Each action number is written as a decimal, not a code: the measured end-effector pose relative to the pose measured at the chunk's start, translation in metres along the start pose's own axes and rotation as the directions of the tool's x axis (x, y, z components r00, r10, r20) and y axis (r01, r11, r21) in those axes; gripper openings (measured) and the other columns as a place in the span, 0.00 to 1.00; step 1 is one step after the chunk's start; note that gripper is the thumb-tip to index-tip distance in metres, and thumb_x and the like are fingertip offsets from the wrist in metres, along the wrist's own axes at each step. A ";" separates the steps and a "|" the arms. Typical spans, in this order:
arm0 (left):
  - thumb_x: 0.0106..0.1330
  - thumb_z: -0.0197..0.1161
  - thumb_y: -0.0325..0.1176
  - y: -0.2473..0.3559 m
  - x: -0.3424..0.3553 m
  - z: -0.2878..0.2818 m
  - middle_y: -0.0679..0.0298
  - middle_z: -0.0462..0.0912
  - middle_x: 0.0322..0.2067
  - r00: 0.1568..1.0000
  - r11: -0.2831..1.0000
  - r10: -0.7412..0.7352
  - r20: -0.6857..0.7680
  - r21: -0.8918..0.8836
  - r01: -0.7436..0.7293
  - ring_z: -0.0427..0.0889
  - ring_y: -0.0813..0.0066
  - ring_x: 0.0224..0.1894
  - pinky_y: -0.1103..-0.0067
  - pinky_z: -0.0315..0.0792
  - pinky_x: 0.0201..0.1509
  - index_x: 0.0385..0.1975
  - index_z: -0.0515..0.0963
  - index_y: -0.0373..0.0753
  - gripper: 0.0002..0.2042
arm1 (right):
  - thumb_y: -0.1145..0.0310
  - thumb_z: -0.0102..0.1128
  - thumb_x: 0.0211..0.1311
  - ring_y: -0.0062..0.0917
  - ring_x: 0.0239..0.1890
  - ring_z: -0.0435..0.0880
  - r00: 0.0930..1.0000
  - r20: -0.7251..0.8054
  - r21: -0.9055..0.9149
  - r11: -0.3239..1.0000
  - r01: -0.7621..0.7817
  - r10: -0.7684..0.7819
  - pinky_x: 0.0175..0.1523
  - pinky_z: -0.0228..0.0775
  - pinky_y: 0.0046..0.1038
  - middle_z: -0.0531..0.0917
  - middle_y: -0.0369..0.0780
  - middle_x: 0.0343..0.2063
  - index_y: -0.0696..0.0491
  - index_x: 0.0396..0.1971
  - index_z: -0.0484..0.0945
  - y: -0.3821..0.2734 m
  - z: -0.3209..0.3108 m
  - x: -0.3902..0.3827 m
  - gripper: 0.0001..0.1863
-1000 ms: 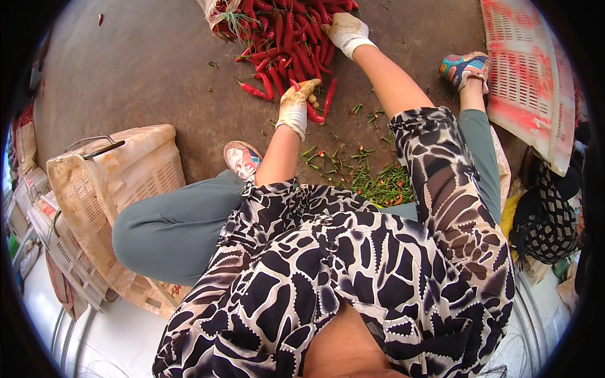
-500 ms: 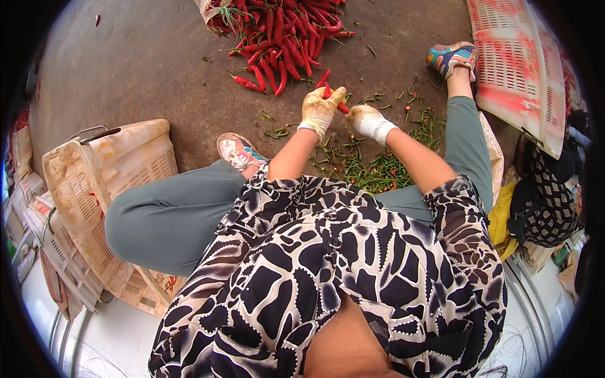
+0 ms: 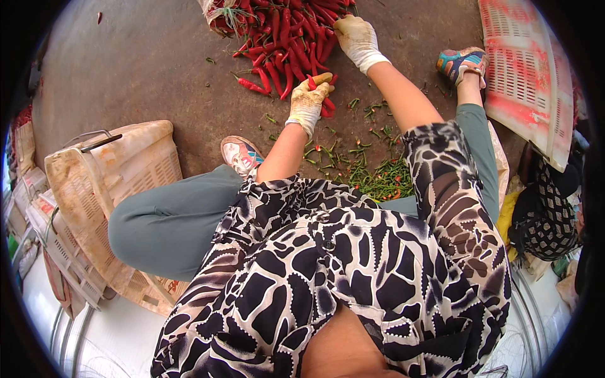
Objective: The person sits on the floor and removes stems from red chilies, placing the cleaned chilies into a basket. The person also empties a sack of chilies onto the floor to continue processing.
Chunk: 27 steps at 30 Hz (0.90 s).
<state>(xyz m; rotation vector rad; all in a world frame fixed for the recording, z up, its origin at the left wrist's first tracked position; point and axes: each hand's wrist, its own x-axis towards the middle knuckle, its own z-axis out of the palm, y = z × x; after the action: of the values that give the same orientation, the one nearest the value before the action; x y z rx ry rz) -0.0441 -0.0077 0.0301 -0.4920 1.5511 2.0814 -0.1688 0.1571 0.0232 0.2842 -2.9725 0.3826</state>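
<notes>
My left hand, in a stained white glove, is closed around red chili peppers; red parts stick out on both sides of its fingers. It is just in front of a heap of red chilies. Further off, my gloved right hand reaches to the right edge of that heap. Its fingers bend down and are mostly hidden, so what they hold cannot be made out. Green stems with reddish bits lie scattered on the floor between my legs.
A dirty cream plastic crate stands at my left, with more crates behind it. On the right is a red-smeared white crate. Beyond it are dark patterned cloth and a yellow bag. An opened sack lies beside the heap.
My hands were together over the stems, with a red chili between them. The right hand has moved away to the heap, while the left has shifted slightly left, still holding chilies.
</notes>
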 end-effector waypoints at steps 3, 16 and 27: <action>0.63 0.57 0.29 0.005 0.000 0.010 0.57 0.79 0.47 0.969 0.954 0.246 0.019 0.173 -0.246 0.79 0.74 0.46 0.81 0.70 0.52 0.51 0.74 0.33 0.16 | 0.64 0.58 0.60 0.23 0.33 0.80 0.946 0.070 0.478 0.822 -0.311 0.317 0.42 0.71 0.24 0.83 0.38 0.30 0.54 0.34 0.80 -0.008 -0.025 -0.049 0.10; 0.54 0.69 0.41 0.003 -0.015 0.013 0.71 0.78 0.21 0.907 0.840 -0.384 0.170 0.472 0.268 0.72 0.81 0.21 0.79 0.65 0.23 0.31 0.79 0.40 0.12 | 0.71 0.57 0.57 0.35 0.32 0.82 0.703 0.621 0.648 0.277 -0.709 0.347 0.40 0.73 0.32 0.82 0.44 0.28 0.56 0.31 0.78 -0.037 -0.029 -0.142 0.05; 0.54 0.66 0.45 -0.008 -0.004 0.005 0.67 0.78 0.22 0.872 0.819 -0.478 0.104 0.410 0.400 0.74 0.78 0.25 0.80 0.67 0.32 0.26 0.77 0.39 0.15 | 0.51 0.58 0.56 0.38 0.45 0.79 0.909 0.264 -0.031 0.945 -0.326 0.322 0.49 0.70 0.36 0.82 0.44 0.38 0.50 0.39 0.80 0.016 -0.023 0.003 0.19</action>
<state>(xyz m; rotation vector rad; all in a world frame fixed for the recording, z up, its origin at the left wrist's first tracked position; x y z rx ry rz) -0.0355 -0.0018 0.0274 -0.4297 1.4939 1.3912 -0.1724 0.1773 0.0416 -0.1795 -3.2886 0.4300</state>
